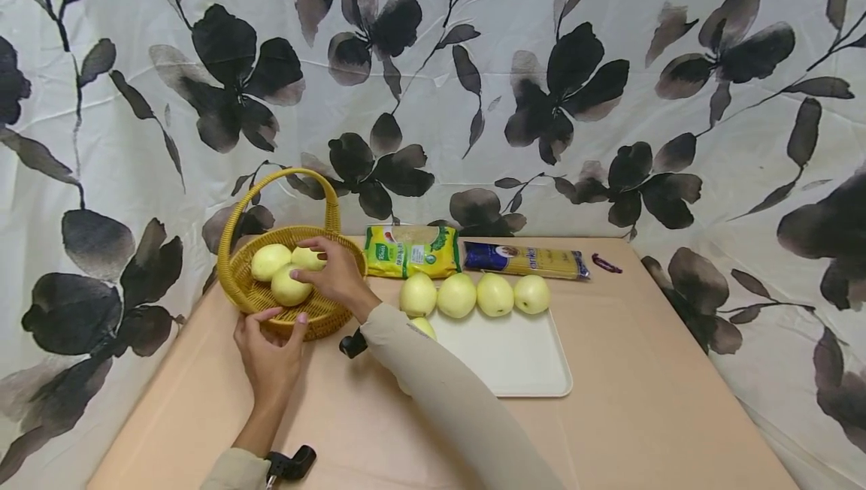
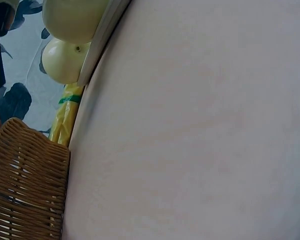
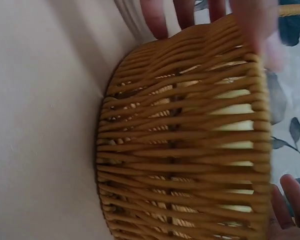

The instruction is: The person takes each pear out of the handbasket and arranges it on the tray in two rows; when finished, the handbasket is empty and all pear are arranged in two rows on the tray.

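A yellow wicker basket [image 1: 243, 291] with a tall handle stands at the left of the table, holding three pale yellow-green apples [image 1: 291, 287]. At its near side, my left hand [image 1: 271, 351] grips the rim with thumb and fingers. My right hand [image 1: 334, 276] reaches in over the right rim; its fingers are spread, close over the apples, and cover part of the rear one. The right wrist view shows the woven wall [image 3: 190, 145] up close, with left fingers [image 3: 155, 20] against it at the top. In the left wrist view, the basket [image 2: 30, 185] fills the lower left corner.
Right of the basket is a white tray [image 1: 521, 362] with several more apples [image 1: 496, 294], mostly in a row along its back edge. Behind lie a yellow-green food packet [image 1: 411, 251], a blue pasta packet [image 1: 528, 260] and a small dark red item [image 1: 607, 263]. A flowered cloth hangs behind.
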`<state>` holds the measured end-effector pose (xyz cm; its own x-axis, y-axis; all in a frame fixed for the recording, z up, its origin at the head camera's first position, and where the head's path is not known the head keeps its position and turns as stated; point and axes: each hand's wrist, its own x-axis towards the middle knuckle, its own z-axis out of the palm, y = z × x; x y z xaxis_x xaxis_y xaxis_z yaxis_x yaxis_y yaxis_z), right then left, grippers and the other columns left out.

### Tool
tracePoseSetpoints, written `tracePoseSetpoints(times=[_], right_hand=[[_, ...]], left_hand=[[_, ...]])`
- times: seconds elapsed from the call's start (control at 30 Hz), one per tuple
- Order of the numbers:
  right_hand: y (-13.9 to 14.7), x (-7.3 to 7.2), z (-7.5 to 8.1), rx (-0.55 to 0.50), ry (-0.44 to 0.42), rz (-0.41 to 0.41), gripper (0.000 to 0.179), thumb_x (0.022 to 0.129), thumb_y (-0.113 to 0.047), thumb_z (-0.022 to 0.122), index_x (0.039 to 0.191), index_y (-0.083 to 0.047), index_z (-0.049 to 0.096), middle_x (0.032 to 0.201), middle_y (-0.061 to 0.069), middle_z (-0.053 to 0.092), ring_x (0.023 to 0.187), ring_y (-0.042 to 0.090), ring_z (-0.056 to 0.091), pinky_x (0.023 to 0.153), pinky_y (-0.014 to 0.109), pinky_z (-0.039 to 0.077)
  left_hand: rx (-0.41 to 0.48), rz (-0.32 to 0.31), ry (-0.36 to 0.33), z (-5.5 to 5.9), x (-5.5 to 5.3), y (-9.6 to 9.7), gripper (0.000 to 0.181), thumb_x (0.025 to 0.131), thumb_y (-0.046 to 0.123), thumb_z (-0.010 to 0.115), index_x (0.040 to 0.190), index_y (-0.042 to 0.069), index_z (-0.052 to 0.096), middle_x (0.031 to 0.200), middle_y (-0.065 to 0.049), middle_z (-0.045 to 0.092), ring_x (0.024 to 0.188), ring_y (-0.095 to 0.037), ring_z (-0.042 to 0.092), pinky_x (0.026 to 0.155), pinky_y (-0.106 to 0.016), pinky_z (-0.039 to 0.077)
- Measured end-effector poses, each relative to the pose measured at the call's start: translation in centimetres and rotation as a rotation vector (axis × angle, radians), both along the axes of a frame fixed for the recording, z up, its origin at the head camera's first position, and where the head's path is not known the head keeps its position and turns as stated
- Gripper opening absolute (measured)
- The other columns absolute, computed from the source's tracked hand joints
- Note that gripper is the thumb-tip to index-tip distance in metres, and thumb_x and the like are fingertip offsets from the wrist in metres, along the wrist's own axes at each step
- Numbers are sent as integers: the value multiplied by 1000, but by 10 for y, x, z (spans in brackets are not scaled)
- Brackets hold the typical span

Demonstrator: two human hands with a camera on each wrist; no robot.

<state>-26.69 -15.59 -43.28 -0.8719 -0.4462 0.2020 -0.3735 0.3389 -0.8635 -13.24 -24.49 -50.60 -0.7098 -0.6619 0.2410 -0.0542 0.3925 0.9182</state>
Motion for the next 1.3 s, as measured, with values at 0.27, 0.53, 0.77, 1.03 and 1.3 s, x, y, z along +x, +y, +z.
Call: tracePoseSetpoints(times=[0.27, 0.53, 0.77, 1.03, 1.3], right_hand=[[-15, -8, -7, 178, 87, 48, 49, 92, -27, 86, 138, -22, 70, 143, -5, 69, 134, 19, 62, 108, 27, 51], [-21, -13, -13, 380, 265, 145, 51, 95, -32, 82, 143, -23, 67, 143, -6, 70, 137, 13, 60, 120, 27, 40], [-24, -12, -17, 435, 294, 62, 49, 87, -42, 88, 126, -24, 64, 119, -5, 68, 114, 10, 60, 95, 20, 45], [-21, -9, -15, 485, 220, 21, 58, 88, -43, 87, 136, -23, 62, 130, -4, 69, 122, 11, 64, 100, 22, 50], [-15, -3, -8, 406, 127, -25, 53, 82, -44, 92, 127, -24, 72, 126, -10, 74, 119, 11, 66, 98, 23, 51]], left_hand=[[-9, 10, 15, -1, -1, -1, 52, 95, 33, 81, 132, 6, 56, 169, -20, 24, 98, -27, 52, 73, -9, 36], [-14, 12, 28, -1, -3, 0, 52, 95, 33, 81, 132, 7, 57, 166, -19, 27, 98, -26, 51, 72, -9, 36], [-10, 8, 23, -1, -2, 0, 52, 95, 33, 81, 132, 6, 57, 167, -20, 26, 94, -26, 51, 71, -9, 37], [-25, 14, 19, -2, -2, 1, 53, 95, 35, 81, 132, 6, 58, 167, -20, 27, 98, -26, 51, 72, -10, 36], [-29, 25, -8, -1, -1, 1, 53, 95, 37, 80, 133, 8, 57, 168, -20, 27, 102, -28, 52, 74, -12, 36]])
